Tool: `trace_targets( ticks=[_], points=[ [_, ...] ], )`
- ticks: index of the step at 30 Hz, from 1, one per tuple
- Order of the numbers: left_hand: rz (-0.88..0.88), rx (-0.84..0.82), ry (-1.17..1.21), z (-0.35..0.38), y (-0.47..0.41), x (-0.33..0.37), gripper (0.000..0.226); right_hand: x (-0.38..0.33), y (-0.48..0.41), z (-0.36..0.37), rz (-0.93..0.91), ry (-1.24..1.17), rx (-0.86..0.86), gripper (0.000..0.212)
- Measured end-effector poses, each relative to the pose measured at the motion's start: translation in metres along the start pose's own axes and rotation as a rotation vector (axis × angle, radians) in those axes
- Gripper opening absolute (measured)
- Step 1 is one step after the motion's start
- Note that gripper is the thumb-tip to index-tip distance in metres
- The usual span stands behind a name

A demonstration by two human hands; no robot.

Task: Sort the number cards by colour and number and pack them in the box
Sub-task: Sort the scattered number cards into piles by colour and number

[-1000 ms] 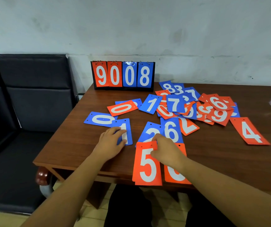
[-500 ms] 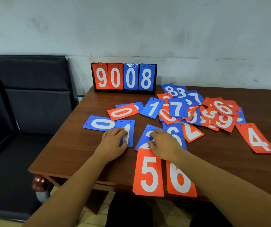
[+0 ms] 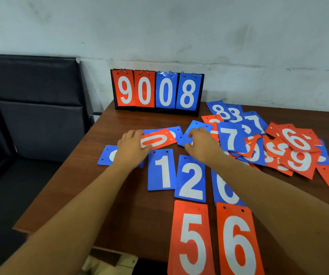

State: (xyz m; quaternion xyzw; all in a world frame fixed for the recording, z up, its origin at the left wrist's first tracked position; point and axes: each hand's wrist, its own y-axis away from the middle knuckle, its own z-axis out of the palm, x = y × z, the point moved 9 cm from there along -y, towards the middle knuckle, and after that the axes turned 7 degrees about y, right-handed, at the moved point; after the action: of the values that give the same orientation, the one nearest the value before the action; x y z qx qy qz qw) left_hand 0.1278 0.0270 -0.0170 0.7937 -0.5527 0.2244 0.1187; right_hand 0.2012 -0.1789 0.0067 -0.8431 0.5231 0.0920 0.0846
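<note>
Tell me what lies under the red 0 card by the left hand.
Under the red 0 card lies a blue card, only its top edge and right corner showing; its number is mostly covered. The left hand hides the red card's left end.

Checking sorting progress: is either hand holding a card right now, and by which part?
The left hand has its grip on the left end of the red 0 card. The right hand rests on a blue card; whether it grips it cannot be told.

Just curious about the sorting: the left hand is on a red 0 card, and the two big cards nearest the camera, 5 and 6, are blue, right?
Not quite. The head view shows the 5 card and 6 card are red, not blue. The left hand is indeed on the red 0 card.
</note>
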Motion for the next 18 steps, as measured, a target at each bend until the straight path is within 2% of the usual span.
trace_targets(
  ticks=[2,5,7,9,11,13,14,18],
  points=[
    [-0.109,-0.074,-0.073,0.009,-0.017,-0.011,0.079,0.001,-0.021,0.007,0.012,0.021,-0.017,0.041],
    [-0.093,-0.060,-0.061,0.010,-0.030,-0.014,0.072,-0.004,-0.046,0.016,-0.028,0.056,-0.002,0.038],
    [-0.044,-0.005,0.092,-0.002,-0.033,-0.013,0.055,-0.005,-0.060,0.020,-0.036,0.018,0.017,0.034],
    [-0.070,0.091,0.348,-0.023,-0.029,-0.022,0.035,-0.004,-0.071,0.024,-0.037,-0.016,0.014,0.037],
    [-0.157,0.216,0.598,-0.040,-0.020,-0.043,0.016,-0.006,-0.081,0.033,-0.061,0.019,-0.058,0.057],
    [-0.228,0.303,0.773,-0.046,-0.008,-0.063,0.012,-0.012,-0.089,0.040,-0.099,0.113,-0.136,0.074],
    [-0.262,0.327,0.821,-0.045,-0.004,-0.072,0.014,-0.015,-0.093,0.041,-0.114,0.156,-0.166,0.076],
    [-0.388,0.369,0.897,-0.037,0.010,-0.101,0.016,-0.017,-0.104,0.048,-0.056,0.140,-0.260,0.065]
  ],
)
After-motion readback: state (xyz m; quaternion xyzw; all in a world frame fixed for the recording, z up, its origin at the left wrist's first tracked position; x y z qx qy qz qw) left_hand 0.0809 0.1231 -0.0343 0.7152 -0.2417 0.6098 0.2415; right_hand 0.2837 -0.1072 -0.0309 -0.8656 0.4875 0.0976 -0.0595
